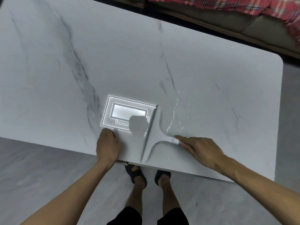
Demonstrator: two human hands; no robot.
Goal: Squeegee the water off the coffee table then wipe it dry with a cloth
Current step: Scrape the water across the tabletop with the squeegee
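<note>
The white marble coffee table (pixel 65 78) fills most of the view. A pale squeegee (pixel 155 135) lies flat on it near the front edge, its long blade (pixel 149 133) pointing away from me and its neck narrowing to the right. My right hand (pixel 199 151) grips the handle end, index finger stretched along it. Water streaks and droplets (pixel 177 114) glisten just beyond that hand. My left hand (pixel 107 145) rests on the table left of the blade, its fingers curled under and holding nothing. No cloth is in view.
A ceiling light's reflection (pixel 126 112) shines on the tabletop by the blade. A sofa (pixel 243 25) with a red plaid blanket (pixel 243 5) runs along the far side. My feet in dark sandals (pixel 136 172) stand on the grey floor at the near edge.
</note>
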